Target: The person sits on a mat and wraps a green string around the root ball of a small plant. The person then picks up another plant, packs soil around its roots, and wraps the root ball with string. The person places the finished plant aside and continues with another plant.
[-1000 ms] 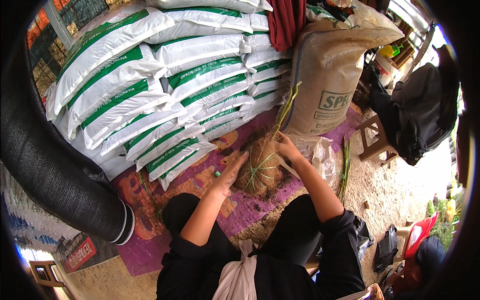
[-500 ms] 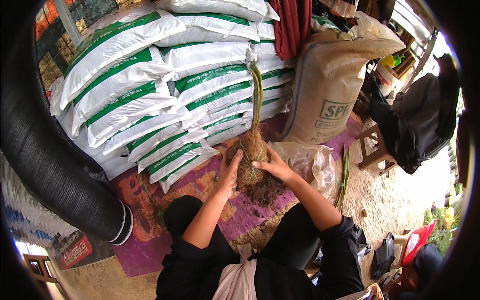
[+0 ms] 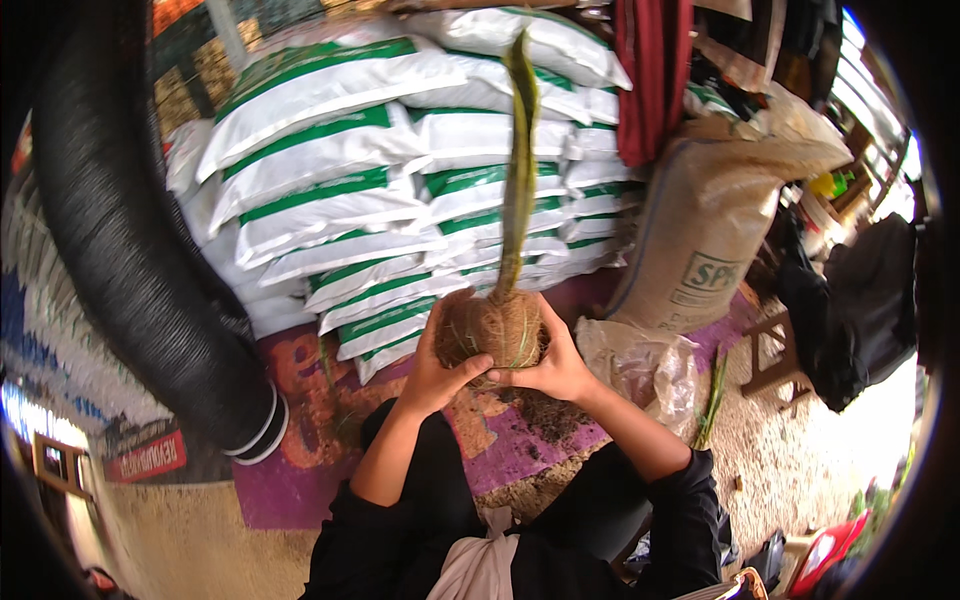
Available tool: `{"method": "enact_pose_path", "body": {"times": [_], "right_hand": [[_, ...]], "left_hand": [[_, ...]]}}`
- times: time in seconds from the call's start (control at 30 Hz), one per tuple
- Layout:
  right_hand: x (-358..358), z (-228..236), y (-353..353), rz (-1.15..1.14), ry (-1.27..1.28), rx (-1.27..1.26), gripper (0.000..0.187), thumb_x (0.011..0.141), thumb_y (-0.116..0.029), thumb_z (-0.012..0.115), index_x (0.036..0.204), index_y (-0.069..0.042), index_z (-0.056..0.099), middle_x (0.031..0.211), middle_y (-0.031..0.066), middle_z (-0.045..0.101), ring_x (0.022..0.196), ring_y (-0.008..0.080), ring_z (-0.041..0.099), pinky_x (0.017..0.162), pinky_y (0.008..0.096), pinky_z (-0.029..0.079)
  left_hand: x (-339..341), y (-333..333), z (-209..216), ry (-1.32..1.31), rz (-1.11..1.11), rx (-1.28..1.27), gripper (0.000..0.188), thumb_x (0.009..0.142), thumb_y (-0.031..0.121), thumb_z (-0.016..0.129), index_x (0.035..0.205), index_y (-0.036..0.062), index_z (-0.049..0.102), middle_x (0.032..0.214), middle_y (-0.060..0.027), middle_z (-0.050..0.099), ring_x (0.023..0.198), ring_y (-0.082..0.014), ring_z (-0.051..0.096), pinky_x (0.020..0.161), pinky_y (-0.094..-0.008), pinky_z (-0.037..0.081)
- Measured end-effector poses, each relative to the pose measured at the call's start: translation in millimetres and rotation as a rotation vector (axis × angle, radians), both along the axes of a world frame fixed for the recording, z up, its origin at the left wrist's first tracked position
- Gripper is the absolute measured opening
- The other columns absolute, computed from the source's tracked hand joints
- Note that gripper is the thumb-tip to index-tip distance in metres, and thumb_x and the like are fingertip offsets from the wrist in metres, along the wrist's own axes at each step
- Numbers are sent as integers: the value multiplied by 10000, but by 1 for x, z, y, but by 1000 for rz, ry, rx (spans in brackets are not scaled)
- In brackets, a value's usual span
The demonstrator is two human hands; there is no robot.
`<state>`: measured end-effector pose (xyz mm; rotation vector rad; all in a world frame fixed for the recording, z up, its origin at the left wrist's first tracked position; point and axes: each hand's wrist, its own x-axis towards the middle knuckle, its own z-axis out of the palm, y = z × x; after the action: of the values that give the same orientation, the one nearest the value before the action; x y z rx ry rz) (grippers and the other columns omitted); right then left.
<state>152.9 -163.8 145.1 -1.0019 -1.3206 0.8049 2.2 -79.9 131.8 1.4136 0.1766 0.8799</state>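
Between my two hands is a round brown ball of coconut fibre (image 3: pixel 490 328), bound with thin green string. A long, stiff green leaf with yellowish edges (image 3: pixel 517 170) rises upright from its top, like a snake plant's. My left hand (image 3: pixel 440 360) wraps the ball's left side, its thumb across the lower front. My right hand (image 3: pixel 553 360) clasps the right side, thumb tips nearly meeting. Under the ball, dark loose soil (image 3: pixel 545 418) lies on a purple printed sheet (image 3: pixel 400 468).
White-and-green sacks (image 3: pixel 330 150) are stacked ahead. A large tan woven sack (image 3: pixel 700 220) stands at right, with a crumpled clear plastic bag (image 3: pixel 650 370) before it. Long green leaves (image 3: pixel 712 400) lie beside that bag. A thick black roll (image 3: pixel 150 250) leans at left; a brown stool (image 3: pixel 775 355) stands right.
The fibre ball has been raised and turned so its leaf stands taller in view. Both hands have shifted round its lower sides. The whole view has also shifted a little.
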Motion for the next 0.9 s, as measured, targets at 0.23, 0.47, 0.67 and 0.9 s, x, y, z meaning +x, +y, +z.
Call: {"method": "enact_pose_path", "body": {"times": [0.23, 0.47, 0.67, 0.9], "right_hand": [[-84, 35, 78, 319, -251, 7, 815, 594, -158, 793, 1242, -15, 319, 1146, 120, 464, 1077, 186, 438, 936, 319, 340], [-143, -1, 139, 493, -157, -77, 703, 735, -311, 690, 1254, -12, 321, 1197, 153, 430, 986, 201, 492, 822, 326, 433], [-141, -51, 152, 530, -147, -304, 455, 833, -153, 578, 1225, -39, 377, 1142, 98, 476, 952, 162, 494, 826, 312, 418], [-132, -123, 169, 533, -250, -438, 339, 834, -192, 562, 1110, -13, 479, 1003, 95, 550, 920, 165, 526, 798, 302, 430]], "left_hand": [[-105, 30, -22, -104, 551, 5, 845, 686, 365, 724, 1286, -26, 277, 1243, -128, 395, 1151, -213, 396, 963, -332, 329], [-211, 39, -63, -110, 987, -289, 759, 765, 280, 656, 1318, -19, 231, 1270, -157, 373, 1137, -250, 411, 945, -359, 361], [-279, 51, -155, 107, 1142, -541, 714, 768, 267, 663, 1310, 0, 284, 1266, -163, 387, 1102, -231, 449, 888, -313, 394], [-260, 73, -234, 191, 1007, -781, 448, 779, 257, 652, 1102, -19, 508, 1041, -88, 561, 933, -173, 536, 807, -301, 435]]}}
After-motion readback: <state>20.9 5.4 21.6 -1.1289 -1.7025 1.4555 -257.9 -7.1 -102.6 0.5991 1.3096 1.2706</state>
